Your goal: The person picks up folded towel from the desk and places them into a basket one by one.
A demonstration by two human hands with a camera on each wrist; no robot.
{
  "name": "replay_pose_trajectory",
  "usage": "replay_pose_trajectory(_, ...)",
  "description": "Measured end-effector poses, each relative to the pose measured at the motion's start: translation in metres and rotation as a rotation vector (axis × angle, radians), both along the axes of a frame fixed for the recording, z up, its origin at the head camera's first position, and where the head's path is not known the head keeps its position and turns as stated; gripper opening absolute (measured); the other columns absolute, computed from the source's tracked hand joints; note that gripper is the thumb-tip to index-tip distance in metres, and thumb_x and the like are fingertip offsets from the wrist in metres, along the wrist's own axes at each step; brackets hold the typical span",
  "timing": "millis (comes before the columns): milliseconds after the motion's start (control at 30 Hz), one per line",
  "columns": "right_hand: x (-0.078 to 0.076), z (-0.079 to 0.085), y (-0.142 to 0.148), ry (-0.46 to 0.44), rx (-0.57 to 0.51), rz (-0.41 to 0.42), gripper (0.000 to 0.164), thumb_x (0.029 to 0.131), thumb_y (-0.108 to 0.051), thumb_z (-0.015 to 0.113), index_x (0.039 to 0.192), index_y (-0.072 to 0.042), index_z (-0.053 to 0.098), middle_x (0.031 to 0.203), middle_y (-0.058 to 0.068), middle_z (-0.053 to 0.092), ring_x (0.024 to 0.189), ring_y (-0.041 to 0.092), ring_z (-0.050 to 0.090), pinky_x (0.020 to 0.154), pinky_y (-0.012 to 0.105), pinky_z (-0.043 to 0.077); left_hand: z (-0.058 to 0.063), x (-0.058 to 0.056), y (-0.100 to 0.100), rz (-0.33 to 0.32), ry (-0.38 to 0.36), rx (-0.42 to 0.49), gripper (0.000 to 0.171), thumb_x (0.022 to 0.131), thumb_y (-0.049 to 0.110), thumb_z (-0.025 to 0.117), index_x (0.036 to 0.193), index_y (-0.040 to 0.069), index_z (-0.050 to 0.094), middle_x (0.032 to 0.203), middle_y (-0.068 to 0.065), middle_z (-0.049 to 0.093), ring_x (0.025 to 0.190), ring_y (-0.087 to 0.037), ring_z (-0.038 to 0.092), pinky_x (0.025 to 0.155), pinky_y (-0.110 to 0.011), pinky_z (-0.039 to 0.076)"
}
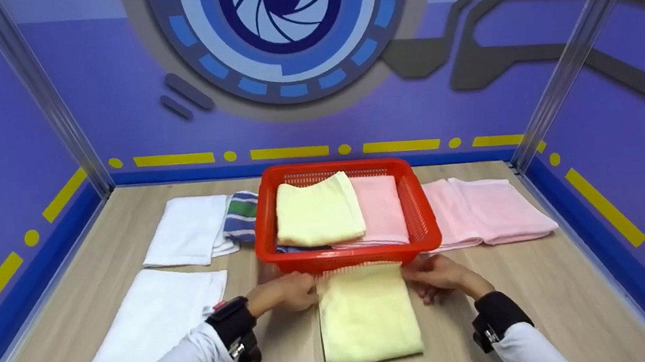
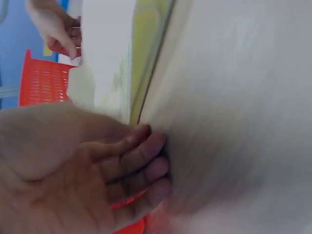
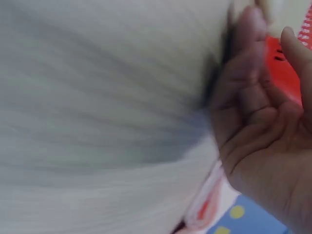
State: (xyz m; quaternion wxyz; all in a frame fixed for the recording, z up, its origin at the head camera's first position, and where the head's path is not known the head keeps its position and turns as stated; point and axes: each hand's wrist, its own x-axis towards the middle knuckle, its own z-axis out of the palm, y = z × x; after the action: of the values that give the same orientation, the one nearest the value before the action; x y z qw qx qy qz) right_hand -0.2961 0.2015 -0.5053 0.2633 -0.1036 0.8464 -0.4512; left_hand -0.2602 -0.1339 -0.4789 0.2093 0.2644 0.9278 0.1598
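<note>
A folded pale yellow towel [image 1: 369, 318] lies on the table in front of the red basket [image 1: 348, 253], its far edge blurred and close to the basket's front wall. At its far left corner my left hand [image 1: 290, 292] pinches the edge between thumb and index finger, the other fingers bent in the left wrist view. My right hand [image 1: 439, 278] is beside the far right corner. In the right wrist view its thumb [image 3: 290, 43] stands apart from the loosely bent fingers. Inside the basket, another yellow towel [image 1: 318, 212] overlaps a pink towel [image 1: 381, 208].
Two white towels [image 1: 188, 229] lie folded at the left. A striped blue, green and white towel [image 1: 241, 215] sits against the basket's left side. To the right is a folded pink towel [image 1: 491, 212]. Purple walls [image 1: 317, 128] enclose the table at the back and sides.
</note>
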Motion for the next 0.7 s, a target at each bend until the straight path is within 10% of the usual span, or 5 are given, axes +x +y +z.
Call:
replay_pose_trajectory(167,0.014,0.007,-0.026,0.268,0.232,0.076,0.038,0.088,-0.037,0.079,0.075,-0.007,0.059,0.057,-0.005,0.047,0.053,0.011,0.049,0.051,0.026,0.041,-0.014,0.009,0.014,0.197,0.071,0.116,0.047,0.091,0.045,0.073,0.064,0.018,0.045,0.057,0.007,0.033,0.053,-0.011,0.037,0.051,-0.025,0.028)
replay_pose_trajectory(333,0.023,0.005,-0.042,0.444,0.358,0.094,0.042,0.08,-0.034,0.084,0.065,-0.006,0.057,0.057,-0.005,0.041,0.056,0.014,0.042,0.054,0.028,0.033,-0.021,0.011,0.031,0.265,0.137,0.068,0.041,0.083,0.039,0.08,0.071,0.014,0.051,0.059,0.005,0.038,0.056,-0.014,0.044,0.054,-0.027,0.032)
replay_pose_trajectory(533,0.017,0.0,-0.032,0.188,0.127,-0.006,0.038,0.086,-0.027,0.081,0.074,-0.01,0.049,0.068,-0.004,0.038,0.064,0.013,0.04,0.059,0.024,0.031,-0.015,0.012,0.04,0.306,0.029,0.211,0.033,0.083,0.019,0.073,0.065,0.015,0.046,0.056,0.006,0.035,0.049,-0.011,0.037,0.048,-0.024,0.027)
replay_pose_trajectory(633,0.016,0.001,-0.022,0.022,0.004,-0.072,0.031,0.091,-0.03,0.077,0.087,-0.004,0.06,0.075,-0.003,0.05,0.07,0.011,0.05,0.064,0.024,0.041,-0.012,0.014,0.042,0.347,-0.158,0.456,0.011,0.085,0.012,0.068,0.09,0.005,0.061,0.074,0.003,0.054,0.066,-0.012,0.049,0.058,-0.023,0.039)
replay_pose_trajectory(700,0.018,0.001,-0.016,-0.059,-0.054,-0.078,0.039,0.094,-0.032,0.072,0.106,0.003,0.063,0.088,0.002,0.062,0.079,0.013,0.06,0.073,0.027,0.05,-0.013,0.017,0.043,0.402,-0.316,0.62,0.029,0.088,0.01,0.067,0.114,0.001,0.059,0.093,-0.004,0.062,0.077,-0.014,0.057,0.068,-0.025,0.049)
